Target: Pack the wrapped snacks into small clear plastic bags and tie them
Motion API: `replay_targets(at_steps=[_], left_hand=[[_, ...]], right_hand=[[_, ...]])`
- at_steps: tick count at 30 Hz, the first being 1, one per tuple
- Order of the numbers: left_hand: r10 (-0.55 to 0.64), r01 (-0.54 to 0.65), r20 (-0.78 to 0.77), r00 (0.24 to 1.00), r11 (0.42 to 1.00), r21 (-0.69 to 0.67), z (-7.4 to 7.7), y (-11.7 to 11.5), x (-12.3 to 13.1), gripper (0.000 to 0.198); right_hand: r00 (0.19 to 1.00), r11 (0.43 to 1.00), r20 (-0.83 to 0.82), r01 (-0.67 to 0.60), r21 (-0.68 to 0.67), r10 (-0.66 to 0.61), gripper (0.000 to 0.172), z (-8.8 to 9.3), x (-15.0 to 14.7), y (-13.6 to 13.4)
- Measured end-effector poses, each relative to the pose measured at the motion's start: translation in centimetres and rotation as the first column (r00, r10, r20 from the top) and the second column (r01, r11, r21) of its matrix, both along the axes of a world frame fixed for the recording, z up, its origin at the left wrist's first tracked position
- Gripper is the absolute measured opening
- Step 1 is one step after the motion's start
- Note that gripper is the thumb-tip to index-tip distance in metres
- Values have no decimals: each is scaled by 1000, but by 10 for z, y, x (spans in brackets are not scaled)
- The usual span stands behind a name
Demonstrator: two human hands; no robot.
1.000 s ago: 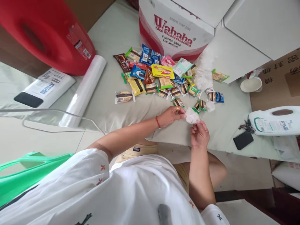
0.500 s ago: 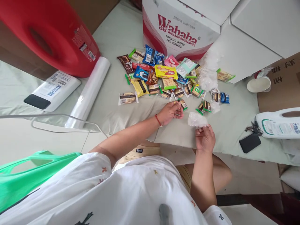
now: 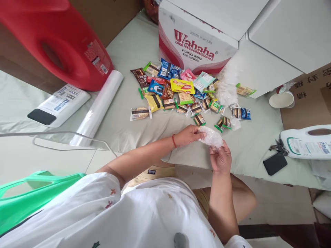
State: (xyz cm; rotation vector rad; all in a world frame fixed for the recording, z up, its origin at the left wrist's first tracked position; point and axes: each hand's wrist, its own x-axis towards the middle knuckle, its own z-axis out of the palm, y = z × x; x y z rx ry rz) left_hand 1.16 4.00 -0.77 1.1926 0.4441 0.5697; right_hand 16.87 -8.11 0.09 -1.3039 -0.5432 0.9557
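Observation:
A crumpled clear plastic bag [image 3: 212, 137] is stretched between my two hands, just above the near part of the cloth-covered surface. My left hand [image 3: 190, 135], with a red cord on its wrist, pinches the bag's left end. At the lower right end, the fingers of my right hand [image 3: 220, 156] are closed on it. Just beyond the bag lies a small wrapped biscuit [image 3: 199, 119] with green edges. Farther back is a heap of colourful snack packets [image 3: 182, 86], with a bunch of similar clear bags [image 3: 227, 91] at its right side.
A Wahaha carton [image 3: 193, 44] stands behind the heap. To the left are a red jug [image 3: 77, 58], a plastic film roll [image 3: 99, 106] and a white pack [image 3: 59, 105]. On the right are a paper cup [image 3: 281, 100], a black wallet-like item [image 3: 275, 163] and a white bottle [image 3: 307, 141].
My left hand has moved down and right and taken hold of the bag's left end. My right hand has shifted slightly left with the bag. The view has tilted a little.

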Motion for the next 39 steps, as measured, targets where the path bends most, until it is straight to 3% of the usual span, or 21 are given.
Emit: replay_targets(at_steps=[3,6,8,10,12,15,18,22,26,29,31,33,35,37,39], left_hand=[[107,-108,-17,994,994,-27,1,4,-2,54],[85,-86,-43,995,996,-22,3,5,-5,53],[42,-42,-46,998,999,-13,5,5,-5,55],[25,-25,-47,999,1000,-5,6,4,-4,58],[33,-34,-36,999,999,-27,6,3,-3,61],[95,-97,-18,995,983,-155,6,3,-2,64],[123,-118,-8,992,935,-333,9,3,-3,66],[57,-33,51,997,925,-378,18,1,-7,68],[-43,51,32,999,940,-339,17,0,-8,64],[-16,16,0,1000,948,-317,10,1,-6,55],[24,-30,-24,999,957,-290,5,1,-5,49],[47,-56,-41,998,970,-236,3,1,-3,46],[52,-56,-26,998,984,-172,3,-1,-1,45],[44,-44,2,999,991,-124,4,-2,0,45],[27,-26,5,1000,992,-122,5,-3,-1,44]], right_hand=[[953,998,304,22,-58,-3,39,2,-3,0],[773,997,629,-77,-28,77,65,15,-2,-4],[630,975,754,-211,-65,186,53,25,1,-7],[564,966,797,-244,-86,214,25,29,4,-9],[664,985,735,-172,-31,139,10,27,5,-8],[908,999,419,7,40,-24,15,19,0,-3],[984,989,98,149,23,-150,28,12,-10,3],[968,968,-6,252,-2,-252,38,11,-20,9],[968,979,147,203,10,-202,33,7,-24,8],[956,992,267,128,-4,-122,34,6,-21,2],[935,993,334,103,58,-116,39,10,-18,-1],[882,989,455,71,129,-122,47,18,-16,-2],[768,994,635,23,105,-85,51,28,-16,1],[654,1000,756,-9,8,0,39,34,-16,7],[679,999,734,17,-37,16,23,34,-13,13]])
